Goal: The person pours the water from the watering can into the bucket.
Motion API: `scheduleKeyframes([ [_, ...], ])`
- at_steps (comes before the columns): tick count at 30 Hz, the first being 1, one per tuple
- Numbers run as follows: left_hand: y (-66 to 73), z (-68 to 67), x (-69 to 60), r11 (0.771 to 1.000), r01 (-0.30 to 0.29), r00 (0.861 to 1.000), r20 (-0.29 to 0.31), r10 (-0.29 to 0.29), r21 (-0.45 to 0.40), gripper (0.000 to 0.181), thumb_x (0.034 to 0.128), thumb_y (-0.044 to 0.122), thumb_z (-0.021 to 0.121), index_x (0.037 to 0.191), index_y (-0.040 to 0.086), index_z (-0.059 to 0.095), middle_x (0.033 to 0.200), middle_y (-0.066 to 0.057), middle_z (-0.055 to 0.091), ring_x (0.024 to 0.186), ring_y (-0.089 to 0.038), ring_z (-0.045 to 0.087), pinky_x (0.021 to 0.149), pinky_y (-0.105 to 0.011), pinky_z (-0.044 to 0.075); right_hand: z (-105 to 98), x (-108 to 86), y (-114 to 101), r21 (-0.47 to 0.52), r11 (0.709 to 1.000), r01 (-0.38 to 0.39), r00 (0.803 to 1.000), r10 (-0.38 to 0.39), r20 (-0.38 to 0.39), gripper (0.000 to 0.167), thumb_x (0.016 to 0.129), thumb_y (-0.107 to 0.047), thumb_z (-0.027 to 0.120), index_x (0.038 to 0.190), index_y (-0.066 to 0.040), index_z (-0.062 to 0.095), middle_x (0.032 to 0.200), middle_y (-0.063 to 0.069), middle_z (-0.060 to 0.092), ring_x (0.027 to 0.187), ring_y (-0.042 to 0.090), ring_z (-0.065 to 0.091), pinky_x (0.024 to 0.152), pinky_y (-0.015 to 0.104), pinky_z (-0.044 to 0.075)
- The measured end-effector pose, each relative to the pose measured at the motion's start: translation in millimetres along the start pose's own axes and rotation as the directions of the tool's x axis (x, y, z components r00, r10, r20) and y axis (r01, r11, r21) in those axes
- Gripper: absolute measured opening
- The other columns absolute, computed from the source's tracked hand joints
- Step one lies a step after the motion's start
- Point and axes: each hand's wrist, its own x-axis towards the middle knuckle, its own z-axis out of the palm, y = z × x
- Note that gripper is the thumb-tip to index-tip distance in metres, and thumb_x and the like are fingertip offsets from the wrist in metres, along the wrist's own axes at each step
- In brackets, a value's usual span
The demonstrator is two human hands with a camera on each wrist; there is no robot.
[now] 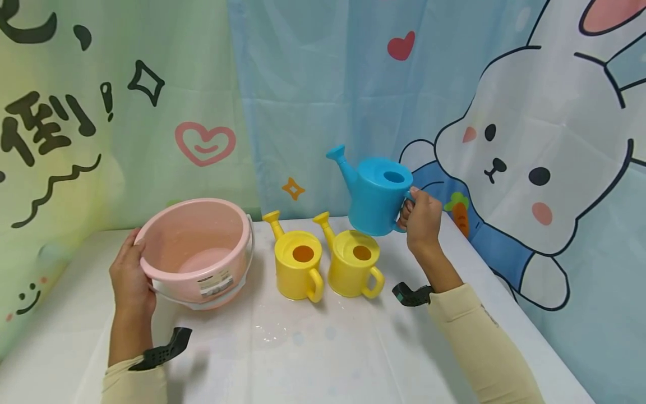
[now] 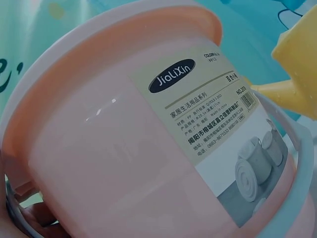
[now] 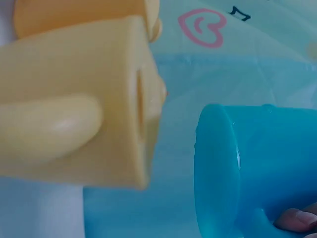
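Note:
A blue watering can (image 1: 375, 196) is held up at the back right, its spout pointing left. My right hand (image 1: 423, 219) grips it by the handle; a fingertip (image 3: 297, 219) shows there in the right wrist view. At the left, a pink bucket (image 1: 194, 289) tilts slightly, its opening showing a bare inside. My left hand (image 1: 132, 278) holds its left side by the rim, and fingers (image 2: 42, 215) curl beside it in the left wrist view. Two yellow watering cans, the left one (image 1: 298, 280) and the right one (image 1: 348, 278), stand between the hands.
The white table (image 1: 313, 365) carries small water drops (image 1: 270, 334) in front of the yellow cans. A printed curtain (image 1: 313, 84) hangs directly behind. The bucket's pale handle (image 1: 247, 266) hangs down along its front and right side.

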Motion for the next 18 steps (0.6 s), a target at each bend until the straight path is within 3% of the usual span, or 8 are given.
scheduleKeyframes([
  [7,-1.5,-0.3,0.0,1.000,-0.013,1.000,-0.010,0.013,0.003,0.045,0.1029,0.026,0.048,0.147,0.020,0.044,0.152,-0.002,0.037,0.132,-0.018,0.042,0.098,-0.021,0.042,-15.9,-1.5,14.0,-0.039,0.998,-0.046,0.996,0.043,-0.079,0.045,0.101,-0.020,0.037,0.058,-0.006,0.035,0.048,-0.002,0.033,0.041,0.015,0.032,0.041,0.021,0.031],
  [18,-0.7,0.7,-0.8,1.000,-0.014,1.000,-0.008,0.014,0.009,0.045,0.1032,0.027,0.047,0.148,0.021,0.043,0.152,-0.001,0.036,0.133,-0.018,0.041,0.104,-0.026,0.038,-34.6,-7.2,32.5,-0.124,0.984,-0.128,0.980,0.106,-0.168,0.047,0.102,-0.024,0.038,0.069,0.008,0.038,0.052,0.001,0.037,0.044,0.016,0.036,0.044,0.021,0.036],
])
